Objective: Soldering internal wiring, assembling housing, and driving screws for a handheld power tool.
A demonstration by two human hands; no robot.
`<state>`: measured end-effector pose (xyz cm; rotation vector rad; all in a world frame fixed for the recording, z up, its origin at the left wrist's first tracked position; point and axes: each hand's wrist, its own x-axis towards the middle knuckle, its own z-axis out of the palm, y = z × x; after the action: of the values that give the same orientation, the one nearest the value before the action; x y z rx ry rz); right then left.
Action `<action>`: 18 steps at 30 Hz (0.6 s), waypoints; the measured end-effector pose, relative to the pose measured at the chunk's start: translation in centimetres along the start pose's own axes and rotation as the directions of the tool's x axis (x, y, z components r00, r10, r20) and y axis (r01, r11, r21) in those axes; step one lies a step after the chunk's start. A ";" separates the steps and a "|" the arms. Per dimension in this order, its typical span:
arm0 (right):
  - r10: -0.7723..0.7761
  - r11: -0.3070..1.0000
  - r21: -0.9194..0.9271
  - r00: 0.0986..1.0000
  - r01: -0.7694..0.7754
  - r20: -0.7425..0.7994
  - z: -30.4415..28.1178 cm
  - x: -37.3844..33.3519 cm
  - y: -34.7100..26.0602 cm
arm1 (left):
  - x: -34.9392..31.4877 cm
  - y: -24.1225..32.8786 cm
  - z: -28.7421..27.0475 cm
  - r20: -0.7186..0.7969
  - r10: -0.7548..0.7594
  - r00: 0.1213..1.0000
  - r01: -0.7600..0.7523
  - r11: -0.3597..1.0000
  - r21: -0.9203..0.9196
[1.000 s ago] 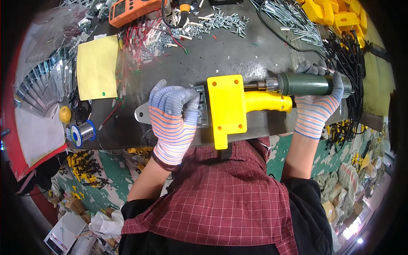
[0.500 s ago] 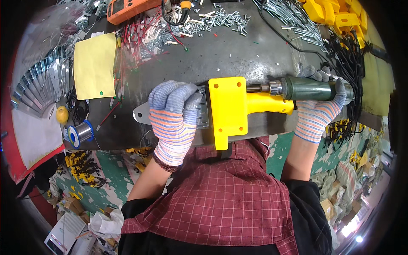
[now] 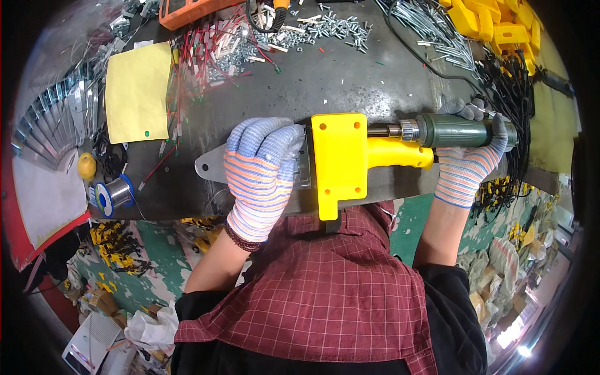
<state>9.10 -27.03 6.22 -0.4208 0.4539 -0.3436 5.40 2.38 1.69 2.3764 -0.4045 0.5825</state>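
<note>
A yellow plastic housing with a handle (image 3: 340, 159) lies near the table's front edge, its handle pointing right. On its left side is a grey metal plate (image 3: 211, 167) with a rounded, holed end. My left hand (image 3: 262, 172), in a striped knit glove, is closed over the plate, its fingertips together against the housing's left edge; what they pinch is hidden. In my gloved right hand (image 3: 465, 172) is a green electric screwdriver (image 3: 453, 131), held level above the handle. Its long bit (image 3: 378, 130) reaches the housing's right side; the tip is out of sight.
Loose screws (image 3: 344, 30) and red-wired parts (image 3: 209, 53) lie along the back. Long bolts (image 3: 431, 34), yellow housings (image 3: 490, 25) and black cords (image 3: 509, 94) are at the right. A yellow sheet (image 3: 137, 94), solder spool (image 3: 115, 195) and fanned metal plates (image 3: 47, 128) are at the left.
My left hand has shifted slightly right, its fingertips now closer to the housing's edge and covering more of the metal part there. The screwdriver and my right hand hold nearly the same position.
</note>
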 end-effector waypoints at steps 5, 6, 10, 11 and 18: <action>0.053 0.995 0.082 0.997 -0.058 0.060 -0.6 0.3 -0.2 | -0.1 0.1 0.2 -0.004 -0.001 1.000 0.001 0.999 0.035; 0.031 0.997 0.066 0.997 -0.037 0.076 -0.7 0.3 -0.1 | -0.1 0.1 0.2 0.002 -0.005 1.000 0.005 1.000 0.019; -0.103 0.994 -0.053 0.989 0.098 -0.109 0.6 0.1 0.5 | -0.1 0.2 -0.1 0.016 -0.032 0.999 0.033 0.998 -0.046; -0.107 0.994 -0.048 0.989 0.103 -0.101 0.6 0.4 -0.2 | 0.2 0.1 -0.3 0.009 -0.025 1.000 0.025 0.999 -0.046; 0.116 0.951 -0.307 0.962 -0.035 0.248 1.0 0.1 -10.6 | 2.2 1.1 -4.6 0.559 0.105 0.822 -0.074 0.994 -0.078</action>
<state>7.27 -35.86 11.93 -0.7344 0.2599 -0.1386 5.40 4.26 6.55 2.4536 -0.7816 -0.1173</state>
